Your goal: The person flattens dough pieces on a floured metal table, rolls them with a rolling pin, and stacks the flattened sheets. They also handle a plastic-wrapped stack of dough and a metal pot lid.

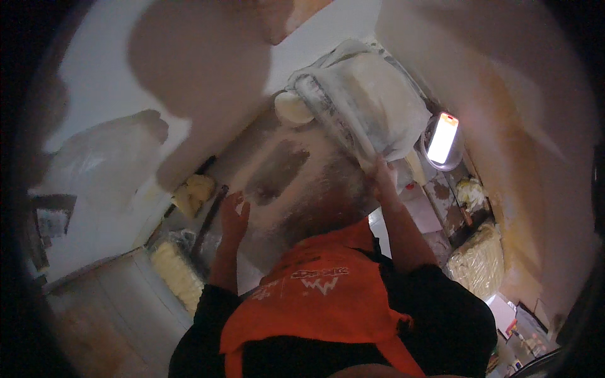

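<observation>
My right hand (382,179) pinches the near edge of a clear plastic sheet (328,104). The floury sheet lies over a large pale slab (384,85), probably dough, at the far right of the worktop. My left hand (234,213) hovers by the left side of the flour-dusted worktop (277,167), its fingers loosely bent and apart. A small pale patch shows between its thumb and fingers; I cannot make out what it is. Beside that hand runs a dark rod (211,220), like a thin rolling pin. A round pale tub or lump (293,109) stands left of the sheet.
A lit phone (443,140) leans in a metal bowl at the right wall. Yellowish lumps (193,194) sit at the left edge. Wrapped pale-yellow blocks lie at lower left (176,271) and lower right (480,261). Walls close in on both sides.
</observation>
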Available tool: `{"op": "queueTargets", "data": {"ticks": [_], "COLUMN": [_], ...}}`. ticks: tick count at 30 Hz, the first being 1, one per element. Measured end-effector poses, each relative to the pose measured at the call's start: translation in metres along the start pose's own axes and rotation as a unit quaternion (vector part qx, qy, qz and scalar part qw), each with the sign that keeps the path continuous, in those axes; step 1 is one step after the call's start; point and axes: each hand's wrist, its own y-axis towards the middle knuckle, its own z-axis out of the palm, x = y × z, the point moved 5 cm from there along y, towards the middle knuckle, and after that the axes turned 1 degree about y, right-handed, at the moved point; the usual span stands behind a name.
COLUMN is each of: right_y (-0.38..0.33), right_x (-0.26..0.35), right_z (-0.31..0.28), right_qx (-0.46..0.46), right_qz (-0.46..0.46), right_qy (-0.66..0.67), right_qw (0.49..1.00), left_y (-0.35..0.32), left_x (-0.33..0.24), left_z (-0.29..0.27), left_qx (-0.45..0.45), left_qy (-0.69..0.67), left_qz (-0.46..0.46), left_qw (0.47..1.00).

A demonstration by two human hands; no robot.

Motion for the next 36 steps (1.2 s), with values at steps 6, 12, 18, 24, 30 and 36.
{"op": "queueTargets", "data": {"ticks": [6, 12, 18, 24, 30, 36], "right_y": [0.068, 0.087, 0.125, 0.147, 0.119, 0.051], "right_x": [-0.007, -0.002, 0.011, 0.057, 0.070, 0.023], "right_z": [0.002, -0.007, -0.020, -0.037, -0.033, -0.030], "right_qx": [-0.052, -0.150, -0.126, -0.104, 0.068, -0.184], "right_qz": [-0.213, -0.383, -0.428, -0.528, -0.428, -0.382], "right_qy": [-0.268, -0.451, -0.707, -0.631, -0.390, -0.278], "right_qw": [0.938, 0.792, 0.549, 0.558, 0.812, 0.862], "left_y": [-0.034, -0.071, -0.138, -0.208, -0.216, -0.195], "left_x": [0.031, 0.046, 0.080, 0.115, 0.152, 0.185], "left_z": [-0.037, -0.073, -0.079, -0.083, -0.071, -0.064], "left_qx": [0.000, 0.002, -0.037, -0.037, 0.017, 0.029], "left_qy": [-0.008, -0.026, 0.005, 0.224, 0.108, -0.034], "left_qz": [-0.083, -0.080, -0.070, 0.088, -0.121, -0.238], "left_qw": [0.997, 0.996, 0.997, 0.970, 0.987, 0.970]}}
